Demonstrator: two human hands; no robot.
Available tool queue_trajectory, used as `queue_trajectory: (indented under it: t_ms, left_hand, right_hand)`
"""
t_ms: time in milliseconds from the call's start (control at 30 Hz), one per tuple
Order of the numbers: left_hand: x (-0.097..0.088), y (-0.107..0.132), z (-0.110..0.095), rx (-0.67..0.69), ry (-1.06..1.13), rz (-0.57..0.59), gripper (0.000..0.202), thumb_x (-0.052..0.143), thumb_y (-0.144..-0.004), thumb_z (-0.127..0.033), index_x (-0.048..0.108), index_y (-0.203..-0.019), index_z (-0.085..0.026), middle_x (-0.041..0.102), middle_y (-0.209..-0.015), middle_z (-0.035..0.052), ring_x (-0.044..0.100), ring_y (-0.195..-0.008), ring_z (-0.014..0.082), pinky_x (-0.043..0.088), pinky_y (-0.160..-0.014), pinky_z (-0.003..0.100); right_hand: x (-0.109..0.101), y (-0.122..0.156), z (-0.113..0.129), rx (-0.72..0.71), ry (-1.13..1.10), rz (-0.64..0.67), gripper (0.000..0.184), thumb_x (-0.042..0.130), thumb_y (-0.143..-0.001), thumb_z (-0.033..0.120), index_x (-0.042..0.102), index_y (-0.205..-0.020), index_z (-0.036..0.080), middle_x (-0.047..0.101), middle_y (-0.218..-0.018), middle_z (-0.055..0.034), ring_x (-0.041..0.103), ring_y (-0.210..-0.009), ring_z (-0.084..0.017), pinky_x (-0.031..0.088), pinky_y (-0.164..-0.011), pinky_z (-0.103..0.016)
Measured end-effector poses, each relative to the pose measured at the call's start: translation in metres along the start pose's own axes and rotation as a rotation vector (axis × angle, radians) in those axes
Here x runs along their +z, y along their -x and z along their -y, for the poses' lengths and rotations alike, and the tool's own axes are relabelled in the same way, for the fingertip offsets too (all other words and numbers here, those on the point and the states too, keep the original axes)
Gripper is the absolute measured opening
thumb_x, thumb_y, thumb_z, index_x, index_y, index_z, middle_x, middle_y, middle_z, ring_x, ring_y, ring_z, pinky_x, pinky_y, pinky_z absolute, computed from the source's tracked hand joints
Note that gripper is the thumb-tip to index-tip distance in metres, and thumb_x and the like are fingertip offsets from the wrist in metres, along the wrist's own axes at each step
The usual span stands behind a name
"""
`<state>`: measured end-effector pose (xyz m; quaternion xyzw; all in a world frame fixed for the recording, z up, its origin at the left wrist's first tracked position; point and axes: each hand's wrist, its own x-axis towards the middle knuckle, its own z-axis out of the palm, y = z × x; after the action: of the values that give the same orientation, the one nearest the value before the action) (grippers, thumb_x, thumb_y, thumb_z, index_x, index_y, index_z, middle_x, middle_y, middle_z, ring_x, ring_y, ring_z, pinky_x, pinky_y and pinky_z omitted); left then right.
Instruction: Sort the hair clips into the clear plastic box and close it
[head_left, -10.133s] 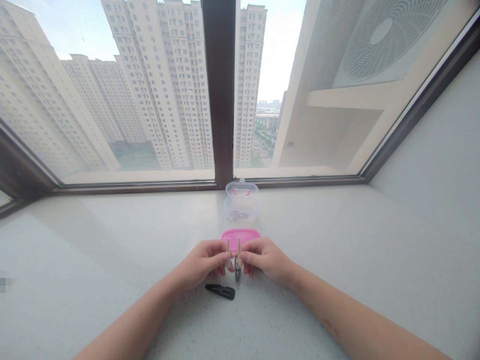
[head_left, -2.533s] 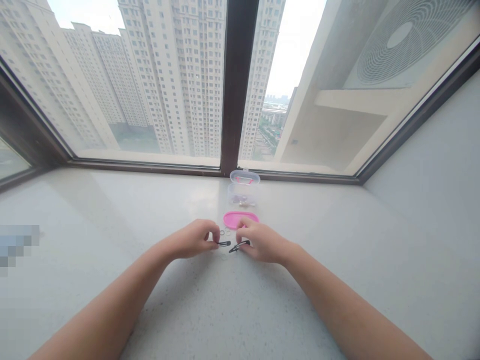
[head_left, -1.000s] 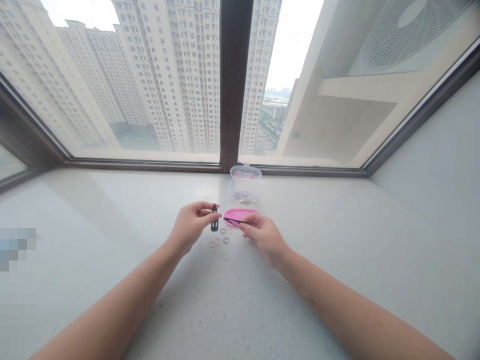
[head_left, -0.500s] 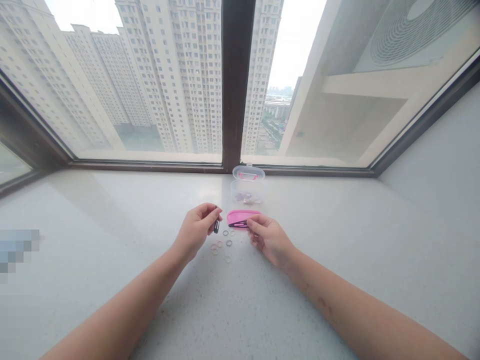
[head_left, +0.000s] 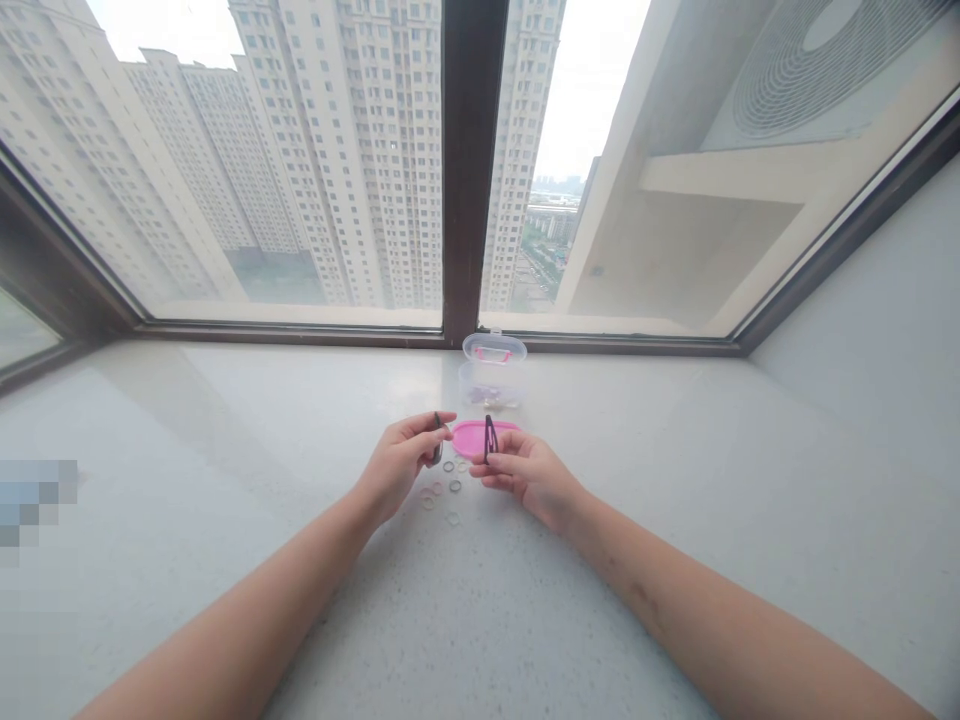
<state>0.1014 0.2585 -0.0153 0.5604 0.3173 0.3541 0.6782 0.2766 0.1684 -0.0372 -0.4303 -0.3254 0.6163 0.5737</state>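
Observation:
My left hand (head_left: 409, 452) pinches a black hair clip (head_left: 438, 453), partly covered by the fingers. A second dark hair clip (head_left: 490, 438) stands upright between the fingers of my right hand (head_left: 531, 474). That clip is a long triangle with an opening down its middle. Behind the hands lies a pink oval tray (head_left: 471, 436), its right end partly hidden by my right hand. Several small hair ties, among them a grey one (head_left: 455, 486) and a pink one (head_left: 437, 489), lie on the surface between and below the hands.
Beyond the pink tray stands a clear plastic case (head_left: 469, 385) with its lid (head_left: 495, 348) raised, small pale items inside. The white speckled sill (head_left: 450, 620) runs up to the dark window frame (head_left: 337, 338). A blurred bluish patch (head_left: 34, 500) shows at far left.
The clip in my right hand has turned from lying nearly level to upright, and that hand has shifted slightly left. The clip in my left hand now tilts differently, its index finger extended.

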Motion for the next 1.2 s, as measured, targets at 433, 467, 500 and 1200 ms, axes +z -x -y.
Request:
queue_trajectory:
  t_ms: [433,467,500,1200]
  left_hand:
    - [0.001,-0.014,0.013,-0.050,0.029,0.114,0.025,0.058,-0.079,-0.037,0.063,-0.084,-0.013,0.043,-0.050,-0.0046,0.036,-0.047,0.0073,0.026,-0.049,0.022]
    - [0.000,-0.014,0.013,-0.045,0.029,0.110,0.025,0.058,-0.079,-0.037,0.063,-0.085,-0.014,0.044,-0.052,-0.0045,0.036,-0.047,0.0071,0.026,-0.049,0.021]
    - [0.000,-0.014,0.013,-0.041,0.030,0.107,0.026,0.058,-0.079,-0.038,0.064,-0.085,-0.014,0.045,-0.053,-0.0043,0.037,-0.047,0.0068,0.026,-0.048,0.021]
    - [0.004,-0.013,0.010,-0.099,0.041,0.130,0.029,0.045,-0.088,-0.048,0.037,-0.082,-0.021,0.071,-0.079,0.0039,0.059,-0.038,0.0117,0.039,-0.032,0.018]
  right_hand:
    - [-0.001,-0.003,-0.004,-0.045,0.064,0.034,0.029,0.082,-0.060,0.027,0.057,-0.071,0.016,0.059,-0.069,0.0012,0.052,-0.058,-0.010,0.041,-0.055,-0.022]
    - [-0.001,-0.003,-0.004,-0.045,0.060,0.031,0.030,0.082,-0.060,0.027,0.057,-0.071,0.017,0.059,-0.069,0.0014,0.051,-0.059,-0.010,0.041,-0.055,-0.022]
    - [-0.001,-0.003,-0.005,-0.041,0.055,0.028,0.030,0.082,-0.060,0.027,0.057,-0.071,0.017,0.058,-0.069,0.0015,0.051,-0.059,-0.010,0.042,-0.055,-0.023]
    - [0.001,0.004,0.001,0.021,0.057,0.069,0.028,0.081,-0.064,0.026,0.056,-0.071,0.016,0.061,-0.066,0.0005,0.056,-0.063,-0.012,0.040,-0.057,-0.023]
